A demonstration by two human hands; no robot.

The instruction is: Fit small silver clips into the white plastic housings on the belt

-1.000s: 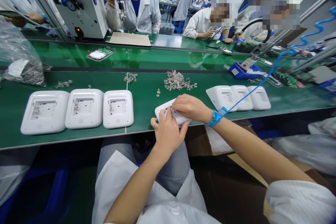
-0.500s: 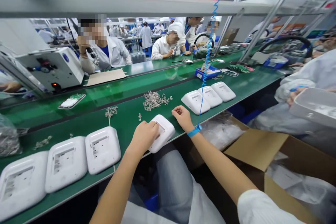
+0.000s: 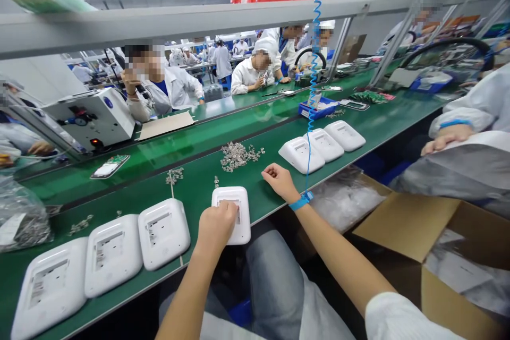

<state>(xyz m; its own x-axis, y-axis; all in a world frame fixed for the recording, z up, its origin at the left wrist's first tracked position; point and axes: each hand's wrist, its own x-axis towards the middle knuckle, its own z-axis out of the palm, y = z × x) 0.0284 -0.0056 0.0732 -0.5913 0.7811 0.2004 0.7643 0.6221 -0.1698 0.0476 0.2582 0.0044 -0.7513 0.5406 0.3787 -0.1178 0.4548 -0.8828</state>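
A white plastic housing point(image 3: 242, 223) with a rectangular recess lies at the front edge of the green bench point(image 3: 199, 170). My left hand point(image 3: 218, 223) is closed on it, fingers reaching into the recess; their tips are partly hidden. To its right, my right hand point(image 3: 279, 179) hovers just above the bench with curled fingers and a pinched thumb. Whatever it may hold is too small to make out. A blue wrist strap point(image 3: 300, 201) with a coiled cord circles my right wrist. Beyond both hands lies a pile of small clear and metallic parts point(image 3: 236, 156).
Three similar housings point(image 3: 165, 234) stand in a row at left, and three more point(image 3: 311, 154) at right. A plastic bag of parts point(image 3: 24, 223) sits far left. Behind are a blue bin point(image 3: 316, 108) and co-workers. An open cardboard box point(image 3: 402, 228) stands below right, beside a co-worker's hand point(image 3: 448, 138).
My left hand has turned the housing straighter and shifted it left. My right hand keeps its pinched pose. At right, the co-worker's translucent container is no longer seen. The camera view has shifted slightly.
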